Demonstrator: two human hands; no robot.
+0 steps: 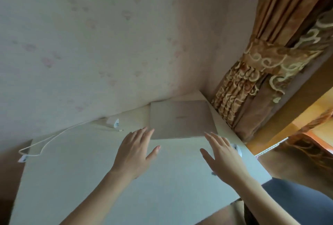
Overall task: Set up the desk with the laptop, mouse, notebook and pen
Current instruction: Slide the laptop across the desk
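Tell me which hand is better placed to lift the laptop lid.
Probably the left hand: its fingertips reach the near left corner of the closed laptop. The right hand hovers open just short of the near right corner.

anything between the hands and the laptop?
Nothing visible. The closed laptop lies flat at the desk's far corner; left hand and right hand, both open, reach over bare desk toward its near edge.

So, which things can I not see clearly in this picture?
- Head view: the white object at the desk's right edge is mostly hidden behind the right hand; possibly the mouse, I cannot tell.
- The logo on the closed laptop is too small to read.
- Notebook and pen: not in view.
- The cable ends at the desk's left edge, blurred.
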